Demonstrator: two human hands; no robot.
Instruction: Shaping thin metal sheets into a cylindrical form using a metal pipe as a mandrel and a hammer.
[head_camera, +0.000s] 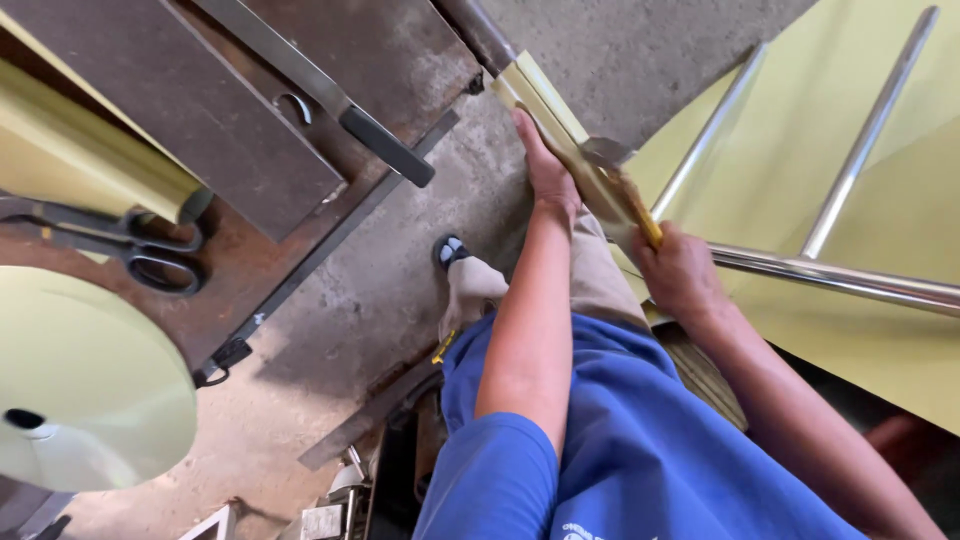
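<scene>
The right hand (682, 272) has its grip closed on the yellowish handle of a knife (625, 195), whose blade lies along a narrow roll of pale yellow film (545, 105) wound on a bar. The left hand (545, 165) lies flat and open along the near side of that roll, fingers stretched toward its far end, pressing rather than clasping. The roll sits above the concrete floor (380, 290), just off the right edge of the rusty steel bench (400, 60), and a wide sheet of the same film (790, 130) runs off to the right over shiny metal rollers (850, 280). The film looks thin, light and slick, likely to crease or tear, while the wound roll seems firm enough to bear a flat palm; the bar ends look like the safest hold. On the bench's left side lie black scissors (130, 245) beside a larger yellow roll (80, 150), with a round pale disc (90, 380) near its lower left corner.
</scene>
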